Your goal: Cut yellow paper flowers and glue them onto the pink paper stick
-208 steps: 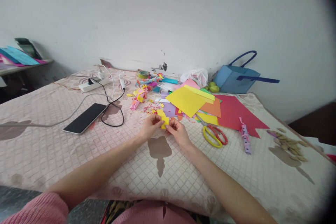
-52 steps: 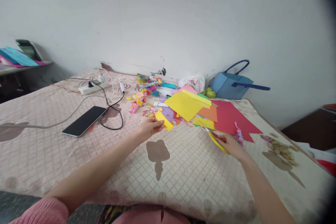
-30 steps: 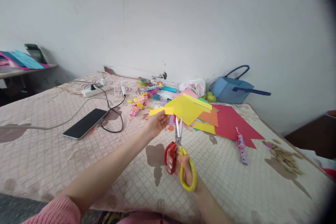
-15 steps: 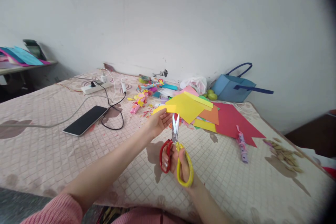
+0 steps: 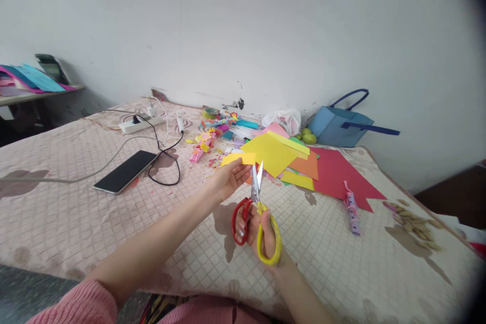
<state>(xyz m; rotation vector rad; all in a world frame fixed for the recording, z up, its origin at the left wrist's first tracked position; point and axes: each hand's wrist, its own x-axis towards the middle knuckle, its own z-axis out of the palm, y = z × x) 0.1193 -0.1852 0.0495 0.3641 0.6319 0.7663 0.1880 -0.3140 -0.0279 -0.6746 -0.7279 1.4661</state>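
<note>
Left hand (image 5: 232, 178) pinches the yellow paper strip (image 5: 247, 158) above the surface (image 5: 311, 253), between its front and back edges and well in from its corners; right hand (image 5: 256, 232) grips the scissors (image 5: 255, 193) by the handles, blades parted near the strip's right end, contact unclear. Judged best for a clean cut: seat paper deep between blades, left fingertips off the line, close slowly.
</note>
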